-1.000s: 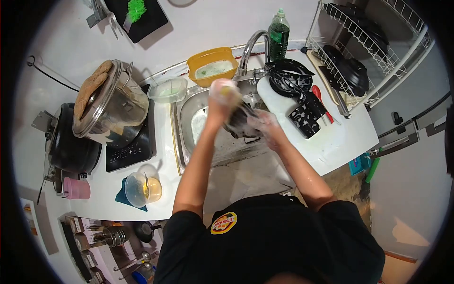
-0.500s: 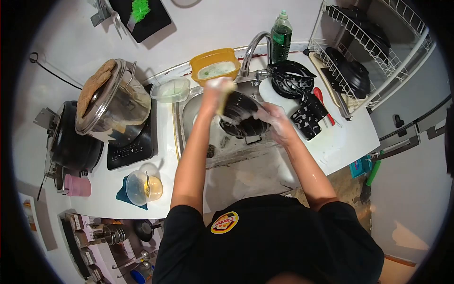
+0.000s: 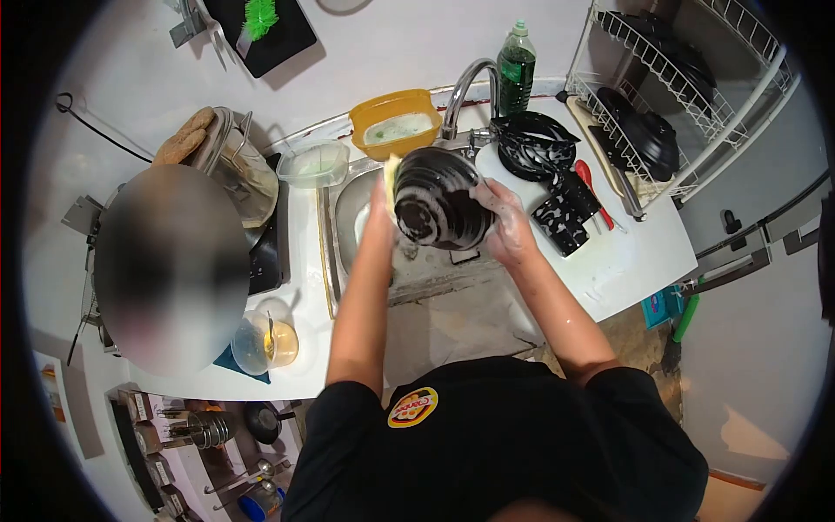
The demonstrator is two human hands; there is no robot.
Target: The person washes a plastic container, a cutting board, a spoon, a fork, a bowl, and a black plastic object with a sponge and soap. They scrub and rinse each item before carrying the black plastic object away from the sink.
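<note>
A black bowl (image 3: 439, 202) streaked with suds is tilted over the metal sink (image 3: 348, 213), its round base facing me. My right hand (image 3: 507, 222) grips the bowl's right side, fingers foamy. At its left edge, my left hand (image 3: 379, 209) is closed on a yellow sponge (image 3: 390, 177) pressed against the bowl; most of those fingers are hidden. Behind the sink stands a yellow basin (image 3: 365, 123) with foamy water. Soapy black dishes (image 3: 535, 148) and a soapy black rectangular item (image 3: 564, 216) lie on the counter by my right hand.
A curved faucet (image 3: 470, 78) rises behind the bowl, with a green soap bottle (image 3: 517, 74) beside it. Right of these are a red-handled utensil (image 3: 584, 178) and a wire dish rack (image 3: 696, 130). A clear tub (image 3: 315, 163) sits left; a blurred oval patch covers part of the left counter.
The bowl has turned so its base faces me. My left hand with the sponge has moved down from the bowl's upper rim to its left side. A blurred patch now covers the left counter.
</note>
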